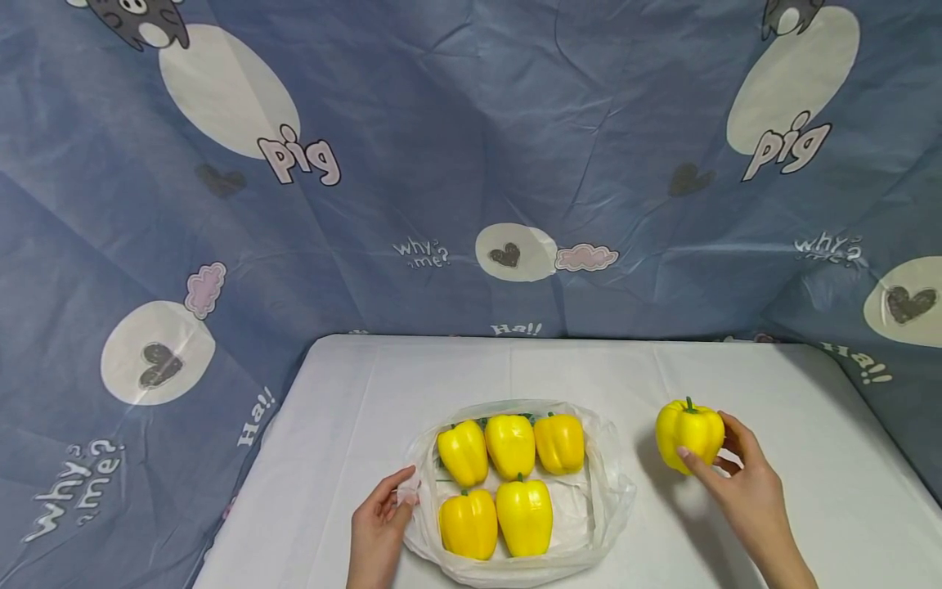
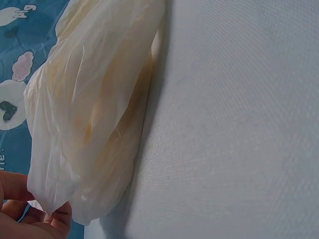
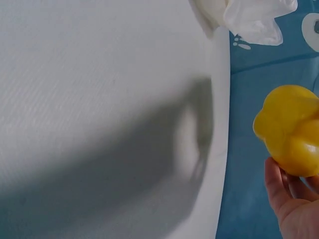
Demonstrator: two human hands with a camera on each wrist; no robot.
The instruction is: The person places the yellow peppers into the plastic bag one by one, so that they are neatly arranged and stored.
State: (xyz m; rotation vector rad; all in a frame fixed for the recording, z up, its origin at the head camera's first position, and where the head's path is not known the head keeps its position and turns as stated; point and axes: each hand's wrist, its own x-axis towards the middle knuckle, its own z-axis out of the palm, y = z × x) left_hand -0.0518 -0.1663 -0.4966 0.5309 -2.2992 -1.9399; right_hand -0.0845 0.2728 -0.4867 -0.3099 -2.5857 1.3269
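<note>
My right hand [image 1: 746,483] holds a yellow bell pepper [image 1: 688,433] with a green stem above the table, to the right of a white plastic bag [image 1: 616,491]. In the right wrist view the same pepper [image 3: 289,129] sits in the fingers, its underside showing. At the bag's left edge, my left hand [image 1: 381,523] pinches the thin plastic between thumb and fingers. The left wrist view shows the bag [image 2: 94,109] gathered at those fingertips. Inside the bag lie several yellow bell peppers in two rows, among them a front one [image 1: 524,519] beside a bare spot at the front right.
A white cloth [image 1: 368,409] covers the table. Behind and beside it hangs a blue printed curtain [image 1: 412,147] with cartoon pigs and lettering. The raised pepper and right hand cast a shadow on the cloth.
</note>
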